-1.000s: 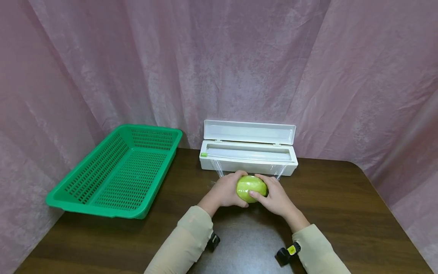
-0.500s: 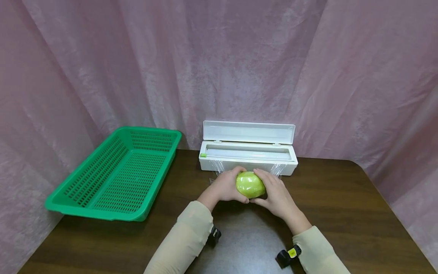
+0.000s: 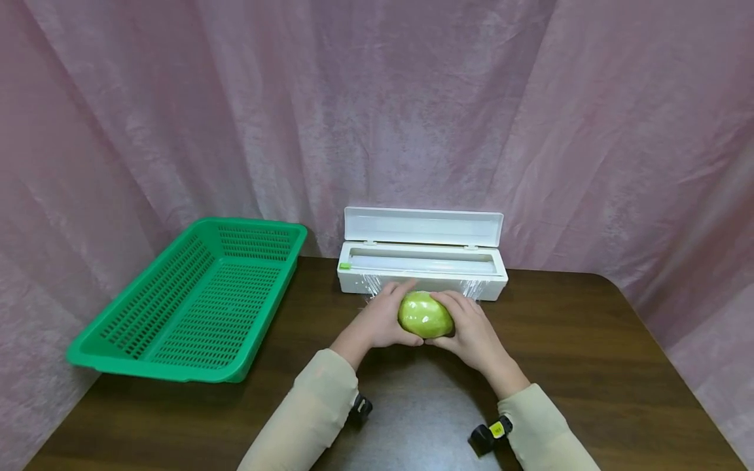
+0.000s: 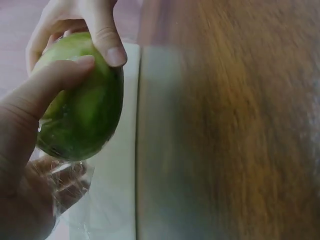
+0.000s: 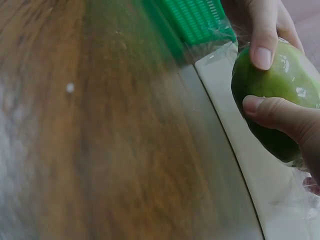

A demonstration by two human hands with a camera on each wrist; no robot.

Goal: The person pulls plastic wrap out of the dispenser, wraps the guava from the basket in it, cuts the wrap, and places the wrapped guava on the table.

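A smooth oval green fruit (image 3: 425, 315) is held up between both hands, in front of a white cling film dispenser (image 3: 424, 286). Clear cling film (image 4: 70, 182) covers its skin with a glossy layer. My left hand (image 3: 381, 320) grips one side, thumb below and forefinger stretched over the top in the head view. My right hand (image 3: 471, 330) grips the other side, its thumb low on the fruit. Gathered film (image 3: 473, 288) trails from beside the hands toward the dispenser front. Both thumbs press the near face of the fruit (image 5: 280, 82) in the right wrist view.
The dispenser's lid (image 3: 423, 226) stands raised, with the film roll (image 3: 421, 263) visible inside. A green perforated basket (image 3: 194, 375) stands at the left of the brown wooden table (image 3: 589, 366). Pink curtains (image 3: 412, 118) hang close behind the table.
My right thumb has slid from the fruit's front face to its lower edge. Both hands and the fruit have risen slightly toward the dispenser, and the film strands look shorter and more bunched.
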